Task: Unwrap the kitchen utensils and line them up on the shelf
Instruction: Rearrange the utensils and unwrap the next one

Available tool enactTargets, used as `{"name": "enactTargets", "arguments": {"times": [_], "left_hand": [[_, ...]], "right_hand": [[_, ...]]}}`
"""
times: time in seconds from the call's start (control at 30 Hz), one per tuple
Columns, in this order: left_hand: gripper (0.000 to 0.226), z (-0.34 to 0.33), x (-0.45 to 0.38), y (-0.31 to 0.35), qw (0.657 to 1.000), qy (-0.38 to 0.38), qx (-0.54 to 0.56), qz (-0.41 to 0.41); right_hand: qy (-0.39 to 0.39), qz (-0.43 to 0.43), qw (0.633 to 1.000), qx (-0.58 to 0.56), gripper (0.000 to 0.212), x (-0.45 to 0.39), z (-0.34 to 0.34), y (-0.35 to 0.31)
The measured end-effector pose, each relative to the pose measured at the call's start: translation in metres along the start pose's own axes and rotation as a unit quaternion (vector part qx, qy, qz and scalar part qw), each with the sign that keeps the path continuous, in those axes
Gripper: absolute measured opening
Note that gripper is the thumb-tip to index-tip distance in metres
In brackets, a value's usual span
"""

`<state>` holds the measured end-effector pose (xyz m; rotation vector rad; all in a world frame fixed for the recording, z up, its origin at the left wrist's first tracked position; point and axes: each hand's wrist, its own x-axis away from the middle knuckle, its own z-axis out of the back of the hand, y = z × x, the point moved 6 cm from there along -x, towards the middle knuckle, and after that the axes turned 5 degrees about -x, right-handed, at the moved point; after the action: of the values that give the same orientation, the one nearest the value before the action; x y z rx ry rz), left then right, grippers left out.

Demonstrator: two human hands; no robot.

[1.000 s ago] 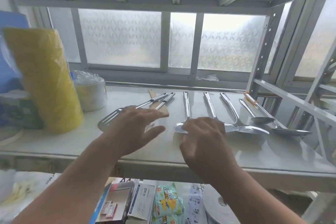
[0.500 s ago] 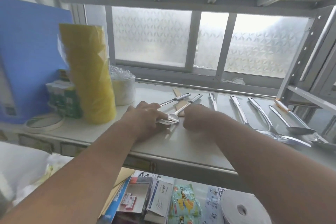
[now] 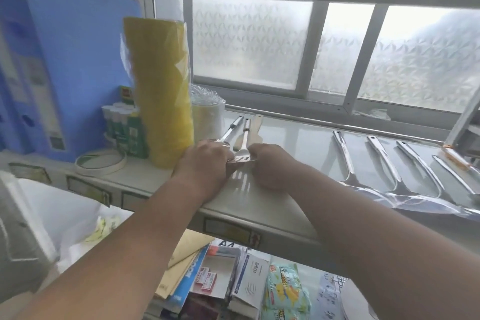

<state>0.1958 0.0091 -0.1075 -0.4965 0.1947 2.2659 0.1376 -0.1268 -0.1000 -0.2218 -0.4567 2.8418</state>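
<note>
On the white shelf point(image 3: 291, 205), three utensils lie close together at the left: a steel turner point(image 3: 232, 129), a slotted spatula point(image 3: 243, 148) and a wooden spatula point(image 3: 257, 128). My left hand point(image 3: 205, 166) is curled over the turner's head. My right hand point(image 3: 270, 166) is closed at the slotted spatula's head, just right of it. The two hands nearly touch, and they hide the heads beneath them. Further right, several steel ladles and spoons point(image 3: 384, 163) lie side by side, handles toward the window.
A tall yellow wrapped stack point(image 3: 161, 91) stands right beside my left hand, with a clear-wrapped roll point(image 3: 207, 114) behind it. Glue sticks point(image 3: 122, 122), a tape ring point(image 3: 101, 162) and a blue file box point(image 3: 52, 60) fill the left. Packets crowd the lower shelf point(image 3: 283, 291).
Both hands have slid left along the shelf, from the middle spoons to the left group. The slotted spatula and turner now lie straighter, closer to the yellow stack. The view turned left.
</note>
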Motion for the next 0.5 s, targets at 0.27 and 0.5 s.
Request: {"name": "enactTargets", "arguments": {"times": [0.27, 0.5], "left_hand": [[0.034, 0.014, 0.005, 0.018, 0.995, 0.076, -0.002, -0.064], [0.029, 0.026, 0.004, 0.072, 0.996, 0.003, 0.004, -0.087]], "right_hand": [[0.119, 0.070, 0.990, -0.033, 0.033, 0.032, 0.022, -0.008], [0.195, 0.088, 0.960, 0.179, 0.017, 0.081, 0.037, 0.005]]}}
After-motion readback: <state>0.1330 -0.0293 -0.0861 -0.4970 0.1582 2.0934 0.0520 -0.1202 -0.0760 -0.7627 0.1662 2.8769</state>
